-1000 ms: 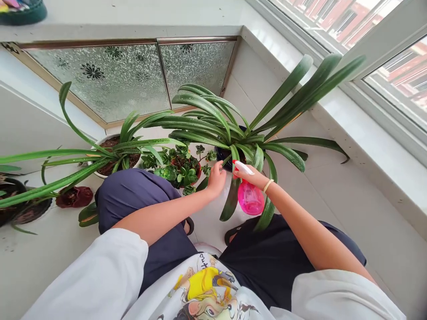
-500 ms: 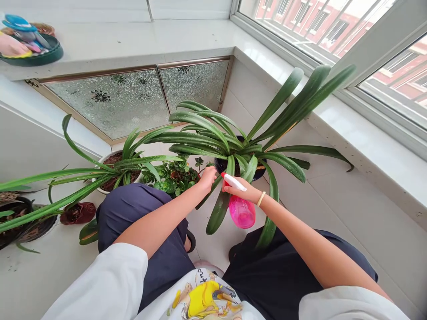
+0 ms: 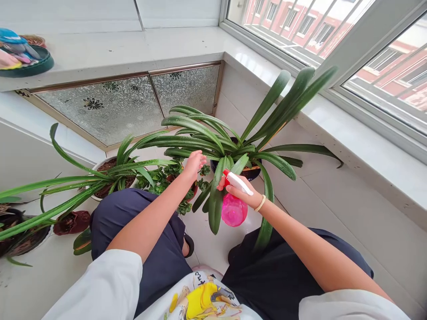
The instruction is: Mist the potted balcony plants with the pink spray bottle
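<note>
My right hand (image 3: 245, 186) is wrapped round the neck of a pink spray bottle (image 3: 234, 209) with a white and red trigger head, nozzle towards the left. Just behind it is a large plant with long strap leaves (image 3: 215, 204), in a dark pot (image 3: 255, 172). Drops or specks show on some leaves. My left hand (image 3: 194, 164) is open, its fingers apart and holding nothing, over the small round-leaved plant (image 3: 163, 183) and left of the long hanging leaves.
On the left, another long-leaved plant grows in a white pot (image 3: 98, 198); a small dark red pot (image 3: 71, 222) and a black pot (image 3: 8, 231) stand nearer. A green dish (image 3: 43, 62) sits on the ledge (image 3: 133, 46). The window (image 3: 293, 26) is at the right.
My left hand has let go of a long leaf and moved left and up, fingers opening. The leaf now hangs straighter. The spray bottle has shifted slightly left, and the view has turned a little.
</note>
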Demonstrator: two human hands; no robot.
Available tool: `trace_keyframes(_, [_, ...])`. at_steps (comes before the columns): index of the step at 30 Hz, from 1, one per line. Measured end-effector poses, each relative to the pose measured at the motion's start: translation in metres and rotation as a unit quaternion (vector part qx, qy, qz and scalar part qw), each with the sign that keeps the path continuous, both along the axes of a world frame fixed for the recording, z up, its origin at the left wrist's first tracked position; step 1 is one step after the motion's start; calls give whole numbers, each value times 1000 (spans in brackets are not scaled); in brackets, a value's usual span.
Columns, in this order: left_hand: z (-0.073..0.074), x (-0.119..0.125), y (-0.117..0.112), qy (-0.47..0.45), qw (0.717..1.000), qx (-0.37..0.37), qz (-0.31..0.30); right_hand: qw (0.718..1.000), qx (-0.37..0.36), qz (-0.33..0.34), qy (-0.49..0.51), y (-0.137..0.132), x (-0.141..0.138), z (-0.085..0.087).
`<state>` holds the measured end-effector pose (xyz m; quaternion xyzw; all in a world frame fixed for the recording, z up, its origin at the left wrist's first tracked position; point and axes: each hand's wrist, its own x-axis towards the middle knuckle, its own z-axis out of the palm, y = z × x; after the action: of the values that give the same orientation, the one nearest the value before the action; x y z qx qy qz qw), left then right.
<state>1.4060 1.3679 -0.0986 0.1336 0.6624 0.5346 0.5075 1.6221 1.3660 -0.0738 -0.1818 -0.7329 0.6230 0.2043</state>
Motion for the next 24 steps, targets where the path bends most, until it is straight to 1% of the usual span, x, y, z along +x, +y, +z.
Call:
trace_keyframes(2, [4,-7,1,9,1000,15,18,1000,4,-4,7,-2,2,2])
trace_keyframes(5, [6,-12,1,6,999,22,38,1000,6,-8,-8,-4,5,4])
trace_keyframes(10, [3,-7,-2,-14,999,9,45,998,27,-6,-51,-6,10,3])
trace_keyframes(12, [1,-4,-2,-31,998,5,57,997,33,-1,-62,-7,13,1])
trace_keyframes(15, [1,-4,-2,-46,993,-2,111,997,34,2,-67,-8,18,-6])
trace_keyframes(19, [4,-8,-1,-68,979,-31,190,998,24,7,-63,-10,24,-14])
trace_keyframes(21, [4,-9,0,-82,974,-42,208,998,25,7,-65,-11,25,-15])
trace_keyframes(24, [1,-6,0,-106,972,-50,205,996,35,6,-80,-13,26,-15])
